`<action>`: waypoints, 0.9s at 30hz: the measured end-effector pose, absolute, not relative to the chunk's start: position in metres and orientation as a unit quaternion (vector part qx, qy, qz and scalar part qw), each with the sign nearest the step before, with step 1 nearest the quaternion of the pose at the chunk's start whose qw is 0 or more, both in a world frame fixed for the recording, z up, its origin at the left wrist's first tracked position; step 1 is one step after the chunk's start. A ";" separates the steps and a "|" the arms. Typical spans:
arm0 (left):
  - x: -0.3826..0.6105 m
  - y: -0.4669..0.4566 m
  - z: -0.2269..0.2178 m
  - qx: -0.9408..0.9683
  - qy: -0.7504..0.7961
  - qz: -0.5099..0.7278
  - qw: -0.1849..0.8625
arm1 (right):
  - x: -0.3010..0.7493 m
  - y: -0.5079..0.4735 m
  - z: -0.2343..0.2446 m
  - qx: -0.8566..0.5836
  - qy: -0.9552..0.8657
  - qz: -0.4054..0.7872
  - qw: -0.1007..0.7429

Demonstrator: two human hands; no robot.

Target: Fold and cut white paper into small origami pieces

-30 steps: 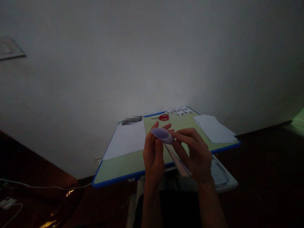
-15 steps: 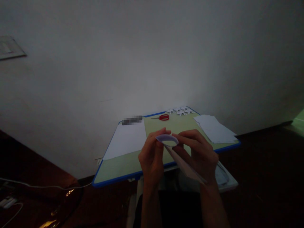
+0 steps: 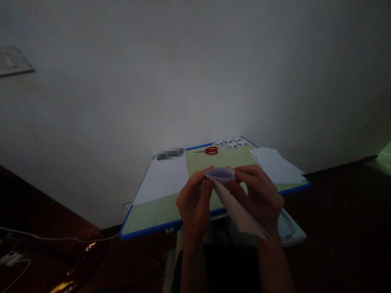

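I hold a folded white paper (image 3: 235,205) in front of me above the near edge of a small green table (image 3: 159,215). Its top end is curled open into a small pale loop (image 3: 220,174). My left hand (image 3: 193,203) pinches the left side of that loop with fingers closed. My right hand (image 3: 259,197) grips the right side, and the paper's long flat part runs down across its palm toward the wrist.
On the table lie a white sheet (image 3: 163,179) at the left, a stack of white sheets (image 3: 276,166) at the right, red scissors (image 3: 210,151) and several small paper cut-outs (image 3: 232,142) at the far edge. Cables (image 3: 45,240) lie on the dark floor at the left.
The paper has swung down from nearly upright to slanting toward my right wrist, and its curled top has opened wider. Both hands shifted slightly with it.
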State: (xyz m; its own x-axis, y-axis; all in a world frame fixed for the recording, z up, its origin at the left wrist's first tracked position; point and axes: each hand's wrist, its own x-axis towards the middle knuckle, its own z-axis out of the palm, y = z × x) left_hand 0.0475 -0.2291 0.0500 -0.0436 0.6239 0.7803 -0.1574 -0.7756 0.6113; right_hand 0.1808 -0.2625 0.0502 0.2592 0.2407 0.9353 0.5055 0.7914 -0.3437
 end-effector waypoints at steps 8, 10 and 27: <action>0.040 -0.231 0.055 0.668 0.139 0.694 0.231 | 0.183 -0.267 0.049 -0.313 -0.609 -0.064 0.727; 0.038 -0.231 0.056 0.668 0.134 0.699 0.216 | 0.183 -0.268 0.049 -0.314 -0.613 -0.063 0.722; 0.036 -0.235 0.064 0.657 0.109 0.724 0.181 | 0.185 -0.274 0.050 -0.295 -0.630 -0.050 0.717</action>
State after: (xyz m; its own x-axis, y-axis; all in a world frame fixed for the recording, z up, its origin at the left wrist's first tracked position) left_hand 0.0363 -0.2352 0.0635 -0.0717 0.4056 0.9112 -0.1189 -0.9106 0.3959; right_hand 0.1850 -0.2744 0.0504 0.2011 0.2996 0.9326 0.4442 0.8207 -0.3594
